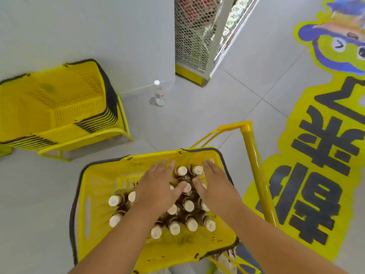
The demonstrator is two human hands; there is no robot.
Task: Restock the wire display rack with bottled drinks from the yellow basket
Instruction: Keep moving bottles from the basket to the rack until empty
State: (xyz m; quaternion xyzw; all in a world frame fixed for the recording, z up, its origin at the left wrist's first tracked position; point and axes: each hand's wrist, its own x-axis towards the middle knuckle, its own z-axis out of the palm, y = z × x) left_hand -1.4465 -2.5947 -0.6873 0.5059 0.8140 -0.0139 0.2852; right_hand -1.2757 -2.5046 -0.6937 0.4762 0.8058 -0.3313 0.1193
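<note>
Cream-capped bottles (188,205) stand packed upright under both hands in the yellow basket (94,186). The left hand (158,184) lies flat across the caps with its fingers spread and straight, gripping nothing; the right hand (215,182) hovers just beside it, fingers likewise extended, pressing at most on the tops, with no bottle yet taken. The basket sits on a cart with a yellow handle (254,165) at its right. Farther off, a stack of baskets (59,103) stands to the left, a lone water bottle (159,93) stands on the floor, and the wire rack (191,36) rises well apart at the top. Judging from here, the tight packing is the risk: pulling one bottle by its cap could tip its neighbours, and carrying several across to the rack invites a drop.
</note>
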